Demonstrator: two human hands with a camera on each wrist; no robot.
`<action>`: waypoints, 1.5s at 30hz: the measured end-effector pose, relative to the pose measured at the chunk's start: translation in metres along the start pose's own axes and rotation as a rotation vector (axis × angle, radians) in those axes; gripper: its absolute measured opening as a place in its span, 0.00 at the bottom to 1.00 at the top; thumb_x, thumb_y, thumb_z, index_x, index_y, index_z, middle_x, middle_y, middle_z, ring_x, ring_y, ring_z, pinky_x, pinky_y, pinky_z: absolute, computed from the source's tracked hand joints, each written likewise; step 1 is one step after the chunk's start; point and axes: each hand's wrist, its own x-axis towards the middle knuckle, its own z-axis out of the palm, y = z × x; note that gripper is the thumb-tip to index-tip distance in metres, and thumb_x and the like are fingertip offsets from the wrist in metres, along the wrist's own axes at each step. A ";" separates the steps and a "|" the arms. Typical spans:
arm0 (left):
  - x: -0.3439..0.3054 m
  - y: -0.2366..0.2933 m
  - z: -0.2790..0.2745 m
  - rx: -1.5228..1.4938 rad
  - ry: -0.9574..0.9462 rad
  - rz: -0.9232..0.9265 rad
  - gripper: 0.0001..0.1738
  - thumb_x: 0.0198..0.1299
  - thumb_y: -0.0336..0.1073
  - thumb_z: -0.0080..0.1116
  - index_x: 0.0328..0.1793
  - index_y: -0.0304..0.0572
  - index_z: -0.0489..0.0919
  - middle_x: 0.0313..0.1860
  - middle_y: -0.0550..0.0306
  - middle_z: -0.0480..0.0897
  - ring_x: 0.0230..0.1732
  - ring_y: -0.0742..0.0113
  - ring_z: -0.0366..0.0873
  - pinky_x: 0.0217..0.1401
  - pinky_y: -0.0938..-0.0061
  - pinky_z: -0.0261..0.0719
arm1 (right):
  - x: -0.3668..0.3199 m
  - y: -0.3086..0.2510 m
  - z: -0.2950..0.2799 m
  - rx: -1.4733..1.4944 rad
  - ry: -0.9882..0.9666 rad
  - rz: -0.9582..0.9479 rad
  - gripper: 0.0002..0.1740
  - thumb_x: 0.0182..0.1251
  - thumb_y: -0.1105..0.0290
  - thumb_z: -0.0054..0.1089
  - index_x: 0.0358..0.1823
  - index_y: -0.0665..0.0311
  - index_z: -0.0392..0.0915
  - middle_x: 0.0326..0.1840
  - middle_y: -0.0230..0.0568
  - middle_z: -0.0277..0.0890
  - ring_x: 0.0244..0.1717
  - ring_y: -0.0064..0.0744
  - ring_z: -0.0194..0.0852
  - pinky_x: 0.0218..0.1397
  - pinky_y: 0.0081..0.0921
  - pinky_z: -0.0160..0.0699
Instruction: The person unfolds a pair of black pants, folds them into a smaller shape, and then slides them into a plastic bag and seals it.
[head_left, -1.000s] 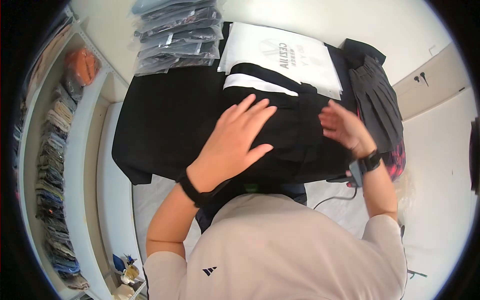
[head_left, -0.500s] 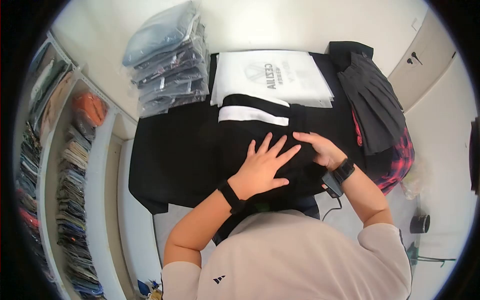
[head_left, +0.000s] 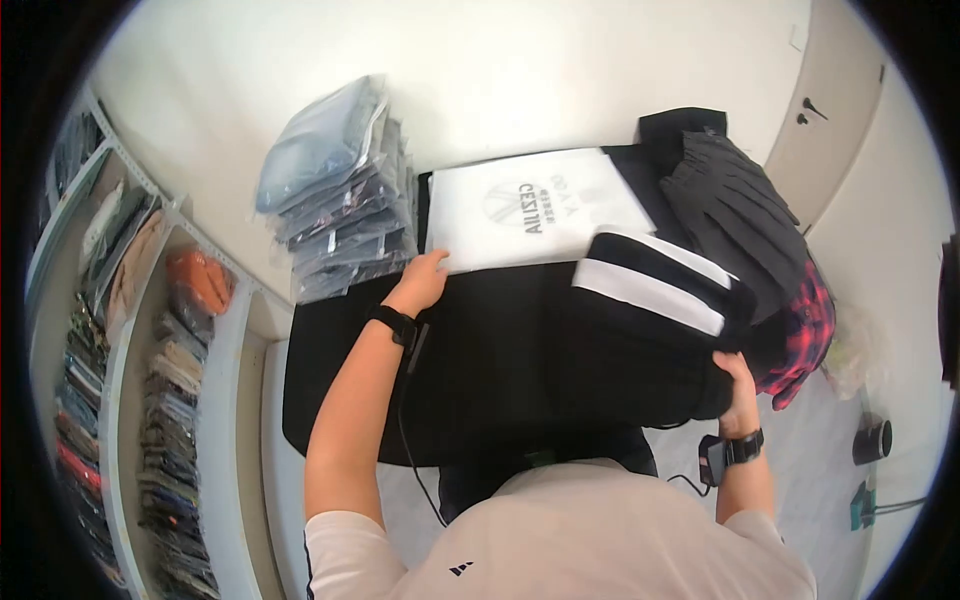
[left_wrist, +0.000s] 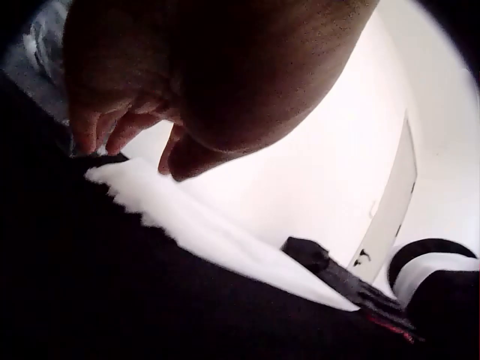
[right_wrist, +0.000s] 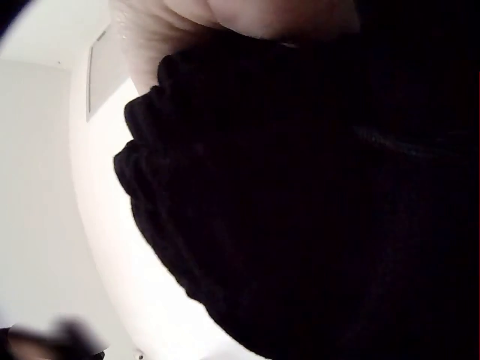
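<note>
My right hand [head_left: 738,392] grips the near right edge of a folded black garment [head_left: 640,350] with white bands, its far end over the printed white bags. In the right wrist view the dark cloth [right_wrist: 300,195] bunches below the palm [right_wrist: 255,15]. At the near left corner of the stack of white bags [head_left: 480,225], my left hand [head_left: 422,282] pinches the edge. The left wrist view shows the left thumb and fingers [left_wrist: 135,131] at the layered corner of the white bags [left_wrist: 225,240].
Bagged folded clothes [head_left: 340,210] are stacked at the back left. A grey pleated skirt [head_left: 730,215] and a red checked cloth [head_left: 800,330] lie at the right. Shelves of clothes [head_left: 170,430] stand at the left. A cable [head_left: 410,440] hangs over the black table's [head_left: 470,400] front edge.
The black garment has moved right and turned, gripped by my right hand. My left hand has left the garment and moved left to the white bags' corner. The head view has shifted.
</note>
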 end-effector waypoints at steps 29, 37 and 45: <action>-0.019 0.075 0.021 0.022 -0.024 0.401 0.22 0.54 0.26 0.55 0.58 0.36 0.76 0.56 0.41 0.78 0.57 0.46 0.75 0.57 0.63 0.76 | -0.039 -0.036 -0.092 0.176 0.066 -0.356 0.35 0.54 0.57 0.57 0.62 0.70 0.67 0.57 0.49 0.75 0.54 0.47 0.76 0.62 0.38 0.73; 0.000 0.051 0.043 0.572 -0.049 0.423 0.16 0.53 0.24 0.51 0.48 0.40 0.79 0.45 0.48 0.82 0.46 0.49 0.81 0.47 0.60 0.80 | -0.052 -0.036 -0.095 0.200 0.027 -0.400 0.36 0.56 0.55 0.56 0.64 0.69 0.65 0.60 0.51 0.73 0.58 0.48 0.73 0.65 0.40 0.69; -0.024 0.089 0.049 0.771 -0.088 0.450 0.06 0.56 0.30 0.51 0.40 0.41 0.75 0.23 0.45 0.79 0.31 0.48 0.81 0.33 0.55 0.78 | -0.055 -0.035 -0.093 0.225 0.008 -0.382 0.36 0.58 0.54 0.55 0.65 0.68 0.65 0.60 0.50 0.73 0.59 0.48 0.72 0.66 0.41 0.68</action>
